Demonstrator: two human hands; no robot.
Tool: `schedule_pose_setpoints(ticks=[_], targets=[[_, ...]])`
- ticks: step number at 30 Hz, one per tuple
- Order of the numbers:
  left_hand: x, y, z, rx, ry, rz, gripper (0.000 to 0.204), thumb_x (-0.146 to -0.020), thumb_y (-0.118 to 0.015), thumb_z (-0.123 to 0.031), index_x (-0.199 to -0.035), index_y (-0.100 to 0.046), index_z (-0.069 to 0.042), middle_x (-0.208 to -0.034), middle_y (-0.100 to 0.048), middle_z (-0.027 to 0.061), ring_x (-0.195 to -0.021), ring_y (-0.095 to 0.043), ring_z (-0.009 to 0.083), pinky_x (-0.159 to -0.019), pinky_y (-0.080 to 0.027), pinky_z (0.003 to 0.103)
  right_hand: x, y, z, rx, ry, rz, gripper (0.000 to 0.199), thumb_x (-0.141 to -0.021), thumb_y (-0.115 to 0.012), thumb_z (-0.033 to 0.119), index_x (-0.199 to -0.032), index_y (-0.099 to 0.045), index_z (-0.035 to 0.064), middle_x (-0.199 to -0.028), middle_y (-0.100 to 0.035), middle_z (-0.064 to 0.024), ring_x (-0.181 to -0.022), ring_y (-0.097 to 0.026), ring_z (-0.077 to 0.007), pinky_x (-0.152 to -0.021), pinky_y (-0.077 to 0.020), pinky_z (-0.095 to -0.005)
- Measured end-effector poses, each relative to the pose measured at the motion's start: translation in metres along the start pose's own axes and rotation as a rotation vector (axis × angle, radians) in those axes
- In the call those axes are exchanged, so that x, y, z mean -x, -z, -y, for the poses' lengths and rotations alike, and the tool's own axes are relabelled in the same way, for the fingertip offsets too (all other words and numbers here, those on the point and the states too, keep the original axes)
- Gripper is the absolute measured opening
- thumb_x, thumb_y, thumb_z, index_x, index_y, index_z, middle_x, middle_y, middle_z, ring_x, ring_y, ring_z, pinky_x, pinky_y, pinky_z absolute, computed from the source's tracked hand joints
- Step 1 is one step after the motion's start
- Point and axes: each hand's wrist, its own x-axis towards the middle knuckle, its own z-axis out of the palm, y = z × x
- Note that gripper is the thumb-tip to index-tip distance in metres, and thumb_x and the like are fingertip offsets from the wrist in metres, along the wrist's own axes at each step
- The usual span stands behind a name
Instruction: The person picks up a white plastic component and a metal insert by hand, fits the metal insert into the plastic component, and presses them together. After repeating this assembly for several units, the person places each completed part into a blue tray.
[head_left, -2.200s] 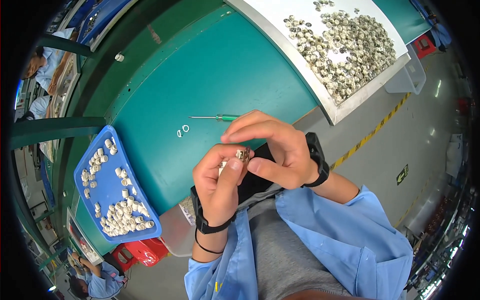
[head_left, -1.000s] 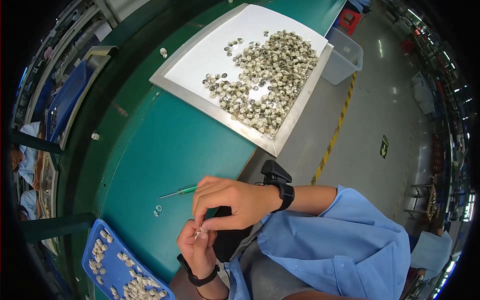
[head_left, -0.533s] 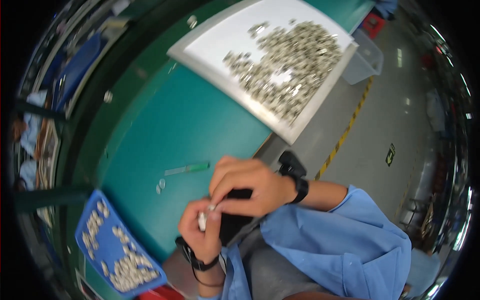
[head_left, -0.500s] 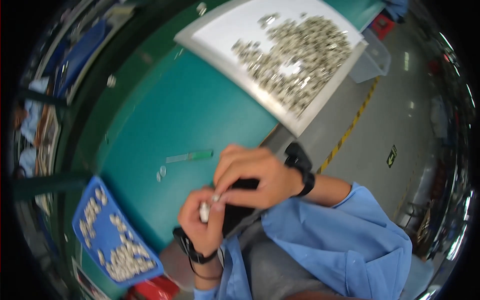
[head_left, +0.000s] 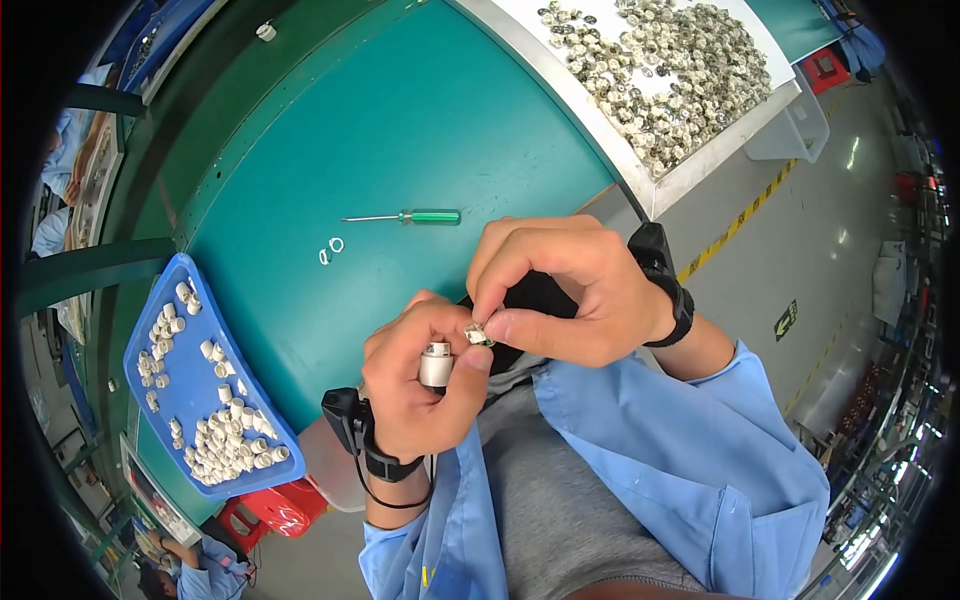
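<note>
My left hand [head_left: 425, 385] is curled round a white cylindrical housing [head_left: 436, 366], which stands upright in its fingers. Between that hand's thumb and forefinger sits a small white part with metal bits [head_left: 477, 334]. My right hand [head_left: 570, 295] pinches the same small part from the right, its thumb and forefinger meeting there. Beyond my hands a screwdriver with a green handle [head_left: 432, 216] lies on the green table [head_left: 300, 170], shaft to the left. Two thin white rings [head_left: 330, 249] rest just nearer than its tip.
At the left is a blue tray [head_left: 205, 400] holding many white cylindrical pieces. A metal-edged white tray [head_left: 655, 190] at the far right is heaped with small white-and-metal parts. Beside it stands a clear plastic bin [head_left: 790, 135]. A red stool [head_left: 285, 507] is below the blue tray.
The whole view has shifted, so the table and trays sit higher and my hands farther right. Both hands stay together at the small part; the blur has gone.
</note>
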Motion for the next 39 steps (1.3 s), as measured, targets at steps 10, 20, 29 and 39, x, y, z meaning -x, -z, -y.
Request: schedule_pose_setpoints(ticks=[10, 20, 29, 39], targets=[[0.008, 0.007, -0.004, -0.284, 0.073, 0.038, 0.012, -0.087, -0.065, -0.01, -0.088, -0.057, 0.0, -0.076, -0.058, 0.009, -0.068, -0.054, 0.016, -0.06, -0.041, 0.029, 0.003, -0.006, 0.007, 0.165, -0.034, 0.017, 0.014, -0.087, -0.07, 0.013, -0.093, -0.066, 0.001, -0.082, -0.069, -0.0108, -0.074, -0.069, -0.0261, -0.066, -0.0543, -0.036], [-0.002, -0.009, 0.004, -0.443, 0.063, 0.094, 0.018, -0.088, -0.067, -0.012, -0.085, -0.056, 0.001, -0.069, -0.057, 0.0054, -0.063, -0.048, 0.0103, -0.056, -0.037, 0.029, 0.021, 0.005, 0.013, 0.284, -0.259, 0.04, 0.022, -0.089, -0.068, 0.018, -0.085, -0.067, -0.0032, -0.073, -0.072, -0.0144, -0.068, -0.071, -0.0265, -0.062, -0.0551, -0.035], [0.003, -0.018, 0.009, -0.235, 0.131, -0.01, 0.008, -0.085, -0.059, -0.008, -0.089, -0.055, -0.002, -0.077, -0.053, 0.0045, -0.067, -0.045, 0.0105, -0.06, -0.036, 0.026, 0.027, 0.009, -0.001, 0.07, -0.362, 0.008, 0.022, -0.088, -0.072, 0.018, -0.089, -0.066, -0.0029, -0.075, -0.072, -0.0101, -0.066, -0.07, -0.0199, -0.064, -0.0548, -0.0304], [0.023, 0.003, 0.032, -0.157, 0.134, -0.162, 0.019, -0.086, -0.048, -0.002, -0.101, -0.06, -0.003, -0.097, -0.049, 0.0081, -0.083, -0.048, 0.0173, -0.077, -0.041, 0.027, 0.029, 0.003, -0.023, 0.038, -0.18, -0.093, 0.013, -0.088, -0.074, 0.01, -0.094, -0.069, 0.0007, -0.079, -0.071, -0.0044, -0.071, -0.067, -0.0116, -0.065, -0.054, -0.027]])
